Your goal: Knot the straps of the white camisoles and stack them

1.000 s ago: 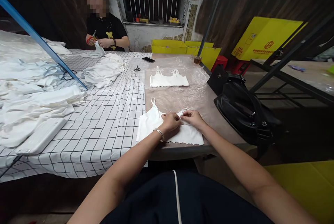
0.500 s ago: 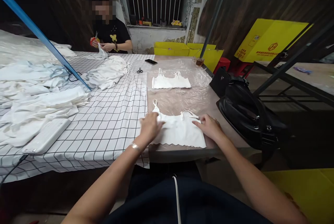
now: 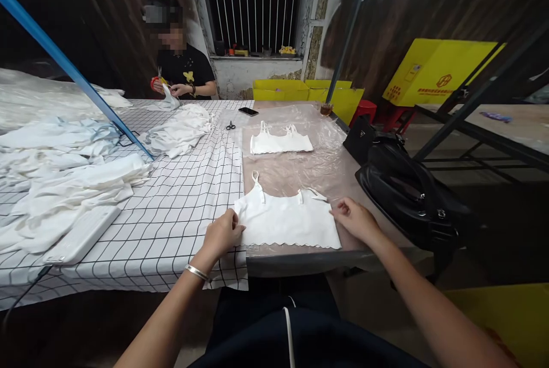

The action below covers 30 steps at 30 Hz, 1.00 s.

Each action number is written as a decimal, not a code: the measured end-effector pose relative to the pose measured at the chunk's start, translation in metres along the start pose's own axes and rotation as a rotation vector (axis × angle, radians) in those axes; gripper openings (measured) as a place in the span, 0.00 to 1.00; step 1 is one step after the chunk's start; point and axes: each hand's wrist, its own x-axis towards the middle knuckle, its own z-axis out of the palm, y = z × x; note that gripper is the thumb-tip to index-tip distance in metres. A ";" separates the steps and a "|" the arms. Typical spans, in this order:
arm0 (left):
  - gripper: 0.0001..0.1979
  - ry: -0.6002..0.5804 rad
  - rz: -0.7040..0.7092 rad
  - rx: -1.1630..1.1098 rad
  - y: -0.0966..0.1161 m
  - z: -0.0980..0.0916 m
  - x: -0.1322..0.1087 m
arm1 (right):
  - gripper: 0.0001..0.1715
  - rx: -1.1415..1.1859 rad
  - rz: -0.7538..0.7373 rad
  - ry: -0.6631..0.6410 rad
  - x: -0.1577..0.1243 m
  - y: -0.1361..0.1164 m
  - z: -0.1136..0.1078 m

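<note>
A white cropped top (image 3: 287,219) with thin straps lies flat near the table's front edge, on clear plastic sheeting (image 3: 300,168). My left hand (image 3: 223,234) pinches its lower left corner, fingers curled on the cloth. My right hand (image 3: 357,218) rests at the top's right edge with fingers bent, touching the fabric. A second white top (image 3: 281,143) lies flat further back on the same plastic.
A black handbag (image 3: 403,191) sits at the table's right edge. Checked cloth (image 3: 171,208) covers the left side, with piles of white garments (image 3: 72,179). Scissors (image 3: 230,126) and a phone (image 3: 248,111) lie further back. A person (image 3: 182,71) across the table handles white fabric.
My hands left the strap they were working at the top's middle and slid apart to its left and right edges. The garment now lies spread flat.
</note>
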 end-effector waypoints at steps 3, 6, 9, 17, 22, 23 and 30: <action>0.12 -0.011 -0.008 -0.006 -0.002 0.000 0.002 | 0.11 -0.118 -0.071 -0.050 0.035 -0.011 0.000; 0.17 -0.048 -0.036 0.008 -0.002 0.000 0.005 | 0.12 -0.201 -0.061 -0.196 0.074 -0.030 0.006; 0.20 -0.061 -0.047 0.009 -0.001 0.001 0.007 | 0.13 -0.218 -0.029 -0.132 0.104 -0.046 0.009; 0.21 -0.054 -0.072 -0.028 -0.010 0.000 0.002 | 0.16 -0.310 0.109 -0.210 0.081 -0.026 -0.012; 0.16 -0.035 -0.055 0.028 -0.005 0.002 0.002 | 0.18 -0.194 0.106 -0.467 0.004 -0.004 -0.010; 0.14 -0.029 -0.049 0.049 -0.003 0.003 0.002 | 0.15 -0.167 0.081 -0.372 -0.004 -0.004 -0.008; 0.11 0.011 -0.018 0.103 0.002 0.007 0.002 | 0.13 -0.117 -0.102 0.067 0.064 -0.058 0.017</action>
